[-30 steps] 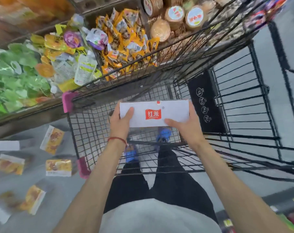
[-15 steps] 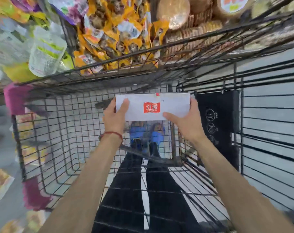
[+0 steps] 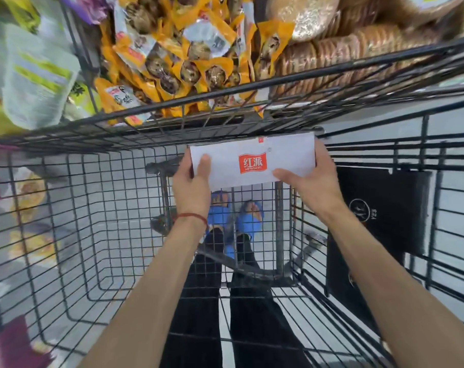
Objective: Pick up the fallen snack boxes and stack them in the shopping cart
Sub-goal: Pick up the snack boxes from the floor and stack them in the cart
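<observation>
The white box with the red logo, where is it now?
Head view, centre: the white box is held at its ends by the left hand and right hand, inside the cart near its far wall.

Orange-yellow foil snack packets (image 3: pixel 188 62) lie in a heap. Stacks of round brown crackers (image 3: pixel 331 54) sit just beside them on the right, and blurred pale green-and-white pouches (image 3: pixel 37 83) on the left. Blue slippers (image 3: pixel 248 221) stand on the grey floor (image 3: pixel 124 208).
</observation>
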`<action>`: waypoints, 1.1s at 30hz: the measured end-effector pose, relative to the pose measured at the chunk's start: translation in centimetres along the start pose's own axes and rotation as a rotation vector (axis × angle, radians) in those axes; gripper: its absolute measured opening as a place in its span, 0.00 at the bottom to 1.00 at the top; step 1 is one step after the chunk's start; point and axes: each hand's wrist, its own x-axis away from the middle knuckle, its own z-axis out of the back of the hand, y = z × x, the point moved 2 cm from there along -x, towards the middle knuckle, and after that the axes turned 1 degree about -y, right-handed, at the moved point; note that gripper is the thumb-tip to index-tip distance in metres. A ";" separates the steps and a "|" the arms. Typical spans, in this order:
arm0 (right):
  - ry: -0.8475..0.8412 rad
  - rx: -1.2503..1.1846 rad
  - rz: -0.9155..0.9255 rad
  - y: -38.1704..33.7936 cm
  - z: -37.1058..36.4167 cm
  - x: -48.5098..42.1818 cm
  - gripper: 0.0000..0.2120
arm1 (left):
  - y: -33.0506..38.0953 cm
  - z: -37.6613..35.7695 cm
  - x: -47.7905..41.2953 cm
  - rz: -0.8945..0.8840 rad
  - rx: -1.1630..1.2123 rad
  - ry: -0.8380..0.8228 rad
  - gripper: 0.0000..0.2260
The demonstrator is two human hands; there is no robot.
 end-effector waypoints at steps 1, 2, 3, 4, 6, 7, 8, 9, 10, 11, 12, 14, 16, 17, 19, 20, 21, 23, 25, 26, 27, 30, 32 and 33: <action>0.000 0.003 0.007 -0.1 0.1 0.1 0.41 | 0.0 -0.1 0.1 -0.001 -0.005 -0.007 0.34; 0.005 0.004 0.011 0.0 0.1 0.1 0.41 | 0.2 -0.2 0.3 -0.003 -0.011 -0.010 0.31; 0.008 0.007 0.012 0.0 0.1 0.1 0.42 | 0.2 -0.1 0.4 -0.005 -0.017 -0.013 0.28; 0.012 0.011 0.009 0.0 0.0 0.1 0.42 | 0.3 -0.1 0.5 -0.006 -0.019 -0.011 0.26; 0.013 0.005 0.002 0.0 -0.2 0.3 0.43 | 0.4 0.0 0.5 -0.014 -0.031 -0.014 0.23; 0.016 0.003 -0.002 0.0 -0.3 0.3 0.43 | 0.3 0.0 0.4 -0.025 -0.053 -0.016 0.22; 0.015 -0.004 -0.005 0.0 -0.4 0.3 0.43 | 0.5 0.1 0.4 -0.038 -0.085 -0.020 0.21; 0.012 -0.010 -0.011 0.0 -0.5 0.3 0.42 | 0.5 0.1 0.3 -0.053 -0.124 -0.026 0.22; 0.014 -0.022 -0.015 -0.1 -0.6 0.3 0.42 | 0.7 0.1 0.3 -0.065 -0.162 -0.030 0.24; 0.021 -0.025 -0.017 -0.3 -0.8 0.5 0.42 | 0.6 0.2 0.2 -0.073 -0.193 -0.034 0.27; 0.037 -0.021 -0.018 -0.4 -1.1 0.8 0.44 | 0.6 0.3 0.2 -0.078 -0.217 -0.037 0.29; 0.094 -0.037 -0.017 -0.5 -1.9 1.9 0.45 | 0.7 0.5 0.2 -0.073 -0.251 -0.051 0.30; 0.172 -0.084 -0.034 -0.9 -2.9 3.4 0.42 | 1.1 0.6 0.2 -0.037 -0.268 -0.078 0.27; 0.217 -0.098 -0.046 -1.2 -3.4 4.4 0.41 | 1.2 0.7 0.2 -0.009 -0.277 -0.091 0.26; 0.289 -0.096 -0.051 -1.5 -4.3 6.2 0.38 | 1.9 0.9 0.5 0.018 -0.279 -0.129 0.24; 0.313 -0.082 -0.048 -1.5 -4.7 7.1 0.36 | 2.3 1.0 0.8 0.021 -0.265 -0.139 0.23; 0.324 -0.077 -0.061 -1.7 -5.1 8.1 0.35 | 2.7 1.2 1.1 0.022 -0.239 -0.144 0.22; 0.320 -0.120 -0.132 -2.5 -5.8 10.2 0.35 | 3.6 2.0 2.2 0.047 -0.184 -0.144 0.19; 0.289 -0.165 -0.177 -3.7 -6.4 12.5 0.30 | 4.4 3.3 3.8 0.043 -0.167 -0.141 0.17; 0.256 -0.184 -0.189 -4.3 -6.5 13.6 0.27 | 4.7 4.1 4.7 0.047 -0.170 -0.144 0.19; 0.220 -0.196 -0.188 -4.9 -6.7 14.6 0.24 | 4.9 4.9 5.6 0.047 -0.159 -0.151 0.18; 0.151 -0.186 -0.108 -6.2 -6.8 17.7 0.18 | 5.6 7.5 8.9 0.039 -0.142 -0.175 0.11; 0.099 -0.157 -0.057 -6.6 -6.7 20.1 0.18 | 5.3 9.4 11.1 0.012 -0.139 -0.169 0.10; 0.073 -0.145 -0.043 -6.7 -6.6 21.1 0.17 | 5.1 10.3 12.1 -0.007 -0.141 -0.154 0.10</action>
